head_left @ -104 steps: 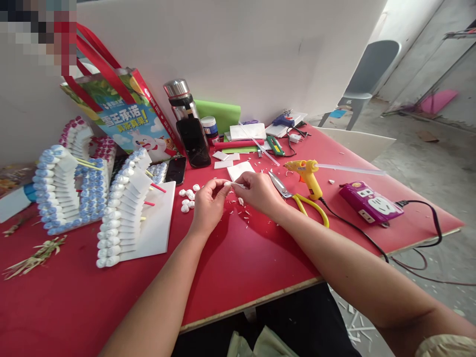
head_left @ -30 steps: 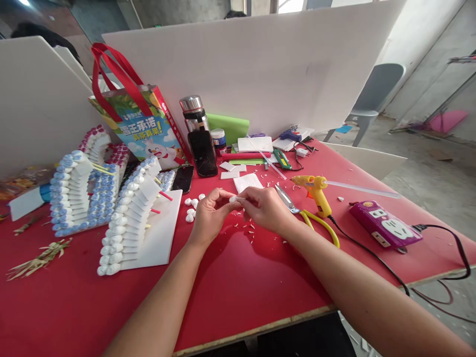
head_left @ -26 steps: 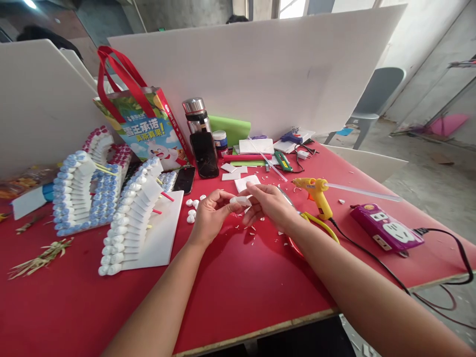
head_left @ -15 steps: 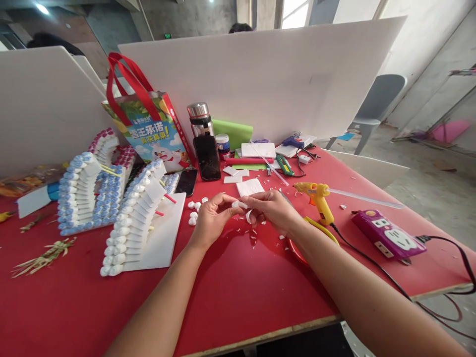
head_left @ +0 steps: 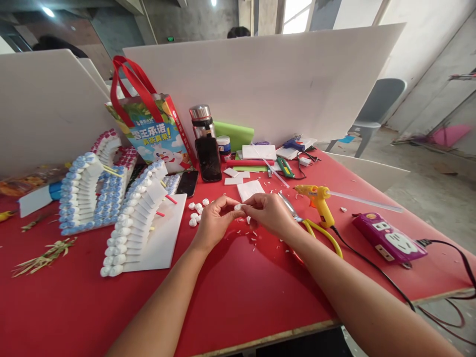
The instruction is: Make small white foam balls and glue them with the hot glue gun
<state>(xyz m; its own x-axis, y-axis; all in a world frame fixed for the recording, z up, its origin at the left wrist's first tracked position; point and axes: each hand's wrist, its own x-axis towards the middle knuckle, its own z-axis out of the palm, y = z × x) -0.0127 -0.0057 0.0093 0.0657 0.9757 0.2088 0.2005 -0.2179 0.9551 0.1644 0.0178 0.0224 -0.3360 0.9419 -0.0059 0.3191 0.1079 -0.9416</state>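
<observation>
Between my two hands, over the middle of the red table, is a small white rolled piece. My left hand pinches it from the left with thumb and forefinger. My right hand grips its other side, fingertips closed; some of those fingers are hidden. Several similar white rolls lie left of my left hand. White scraps are scattered beneath and around the hands. Beyond them lies a white sheet. A cutting tool with yellow handles lies partly under my right forearm.
A yellow glue gun and purple power strip stand right, with cords. Curved white models covered with rolls stand left. Behind are a bag, a phone, a flask and a tall white board.
The white roll has been turned, its round end now facing up toward me. My right hand has shifted slightly, and more of the cutting tool shows. The view has moved a little.
</observation>
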